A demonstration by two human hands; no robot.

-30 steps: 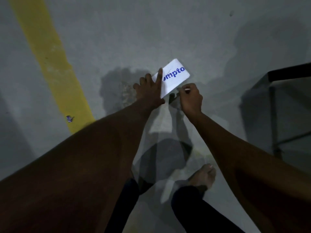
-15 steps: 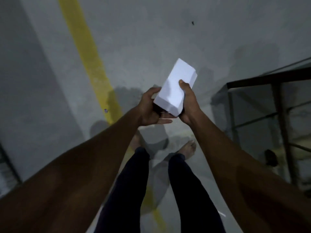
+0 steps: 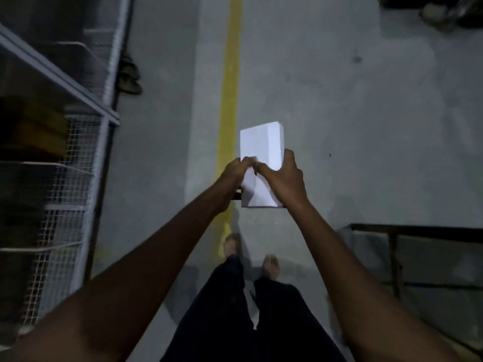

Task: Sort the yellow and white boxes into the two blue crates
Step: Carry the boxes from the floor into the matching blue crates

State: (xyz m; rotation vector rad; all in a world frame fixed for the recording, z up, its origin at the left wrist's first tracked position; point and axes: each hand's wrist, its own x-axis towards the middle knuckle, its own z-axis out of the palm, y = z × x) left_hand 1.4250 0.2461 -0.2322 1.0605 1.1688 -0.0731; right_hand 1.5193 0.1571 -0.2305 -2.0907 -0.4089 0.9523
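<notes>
A white box [image 3: 262, 145] is held in front of me at chest height, above the grey floor. My left hand [image 3: 232, 178] grips its left side, thumb on the top face. My right hand [image 3: 283, 178] grips its right side, fingers curled round the edge and thumb across the top. The box's plain white faces point up and its printed side is hidden. No blue crate is in view.
A wire-mesh shelving rack [image 3: 78, 142] stands along the left. A yellow floor line [image 3: 230, 108] runs away from my bare feet [image 3: 271, 265]. A dark metal frame [image 3: 407, 231] sits at the lower right. Dark sandals [image 3: 129, 77] lie by the rack.
I lifted the white box off the floor with both hands and stood up. My view has turned, bringing the rack in on the left; the box now points straight ahead.
</notes>
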